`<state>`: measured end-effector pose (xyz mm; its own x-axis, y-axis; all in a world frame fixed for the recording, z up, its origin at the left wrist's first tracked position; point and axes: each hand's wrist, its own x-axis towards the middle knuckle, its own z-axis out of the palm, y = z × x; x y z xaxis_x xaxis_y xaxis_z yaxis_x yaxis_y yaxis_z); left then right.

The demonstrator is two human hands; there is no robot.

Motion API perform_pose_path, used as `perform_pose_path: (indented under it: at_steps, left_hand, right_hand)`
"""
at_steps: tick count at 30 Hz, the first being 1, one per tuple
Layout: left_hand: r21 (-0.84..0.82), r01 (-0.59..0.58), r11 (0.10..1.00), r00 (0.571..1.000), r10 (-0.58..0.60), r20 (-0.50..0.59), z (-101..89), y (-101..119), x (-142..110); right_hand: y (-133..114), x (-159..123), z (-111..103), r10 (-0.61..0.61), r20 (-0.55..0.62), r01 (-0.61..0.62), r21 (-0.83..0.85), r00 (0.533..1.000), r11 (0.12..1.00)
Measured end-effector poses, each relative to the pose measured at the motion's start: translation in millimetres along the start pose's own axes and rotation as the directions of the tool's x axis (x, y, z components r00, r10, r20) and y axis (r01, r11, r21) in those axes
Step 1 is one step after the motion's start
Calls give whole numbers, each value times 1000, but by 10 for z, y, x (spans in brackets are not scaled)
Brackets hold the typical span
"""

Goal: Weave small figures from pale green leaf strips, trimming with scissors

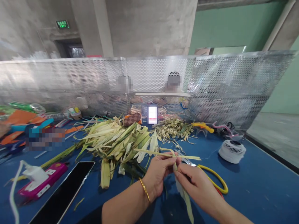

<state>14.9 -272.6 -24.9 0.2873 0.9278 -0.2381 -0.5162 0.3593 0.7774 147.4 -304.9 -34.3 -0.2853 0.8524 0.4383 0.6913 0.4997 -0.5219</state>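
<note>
A perforated metal screen (pixel 210 84) closed off the far edge of the blue table (pixel 257 186), with grey concrete and green walls behind it. Beyond the hands lay a big heap of pale green leaf strips (pixel 116 140), and further right of it a smaller pile of trimmings (pixel 171 127). No container showed clearly. The left hand (pixel 158 174) and right hand (pixel 196 183) both pinched one long leaf strip (pixel 168 154), pale yellow-green, crossed between the fingertips. Yellow-handled scissors (pixel 217 179) lay just behind the right hand; a spool of white cord (pixel 232 151) sat further right.
</note>
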Motion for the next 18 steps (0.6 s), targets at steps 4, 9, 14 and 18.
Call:
perform_pose_path:
  at_steps: [4, 9, 14, 18]
  left_hand:
    - [45, 7, 999, 1000, -8, 20, -22, 60, -1]
    - [179, -51, 982, 997, 61, -51, -26, 59, 12]
    - [245, -109, 963, 963, 164, -215, -27, 5, 50]
    - [81, -120, 989, 984, 130, -126, 25, 29, -5]
  right_hand:
    - [138, 36, -133, -114, -288, 41, -248, 951, 968]
    - [305, 112, -172, -100, -25, 88, -293, 995, 952]
    - [259, 100, -154, -140, -78, 102, -366, 987, 925]
    - [129, 51, -170, -259, -327, 118, -395, 909, 911]
